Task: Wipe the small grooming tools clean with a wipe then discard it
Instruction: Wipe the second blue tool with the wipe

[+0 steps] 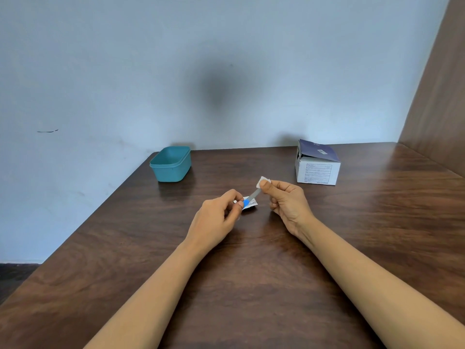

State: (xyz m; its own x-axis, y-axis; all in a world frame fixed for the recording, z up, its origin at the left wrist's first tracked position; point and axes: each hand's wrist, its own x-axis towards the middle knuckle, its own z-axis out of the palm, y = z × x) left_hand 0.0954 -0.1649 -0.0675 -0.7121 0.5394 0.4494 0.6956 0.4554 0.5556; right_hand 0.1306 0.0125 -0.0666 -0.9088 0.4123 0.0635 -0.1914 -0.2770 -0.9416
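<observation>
Presently, the count of items in view is: two hands, one grooming tool, one wipe, one torn packet, one tub and one box. The left hand is curled, with thumb and fingertips pinching the blue handle end of the grooming tool, a slim piece with a flat grey shaft that points up and to the right. The right hand is also curled; its thumb and forefinger pinch the wipe, a small white folded square, around the far tip of the shaft. Both hands are held above the table, near its middle. Directly under the tool lies the packet, flat, white and printed, resting on the tabletop. The tub is teal plastic, rectangular with rounded corners, lidless, and stands at the far left corner. The box is white cardboard with fine print on its near face and a dark blue flap on top, partly raised; it stands at the far right, well apart from the tub. The tabletop is dark brown wood grain with a slight sheen. Behind it is a plain pale blue wall, matte, with a few scuff marks. A brown wood-grain panel closes the right side.
</observation>
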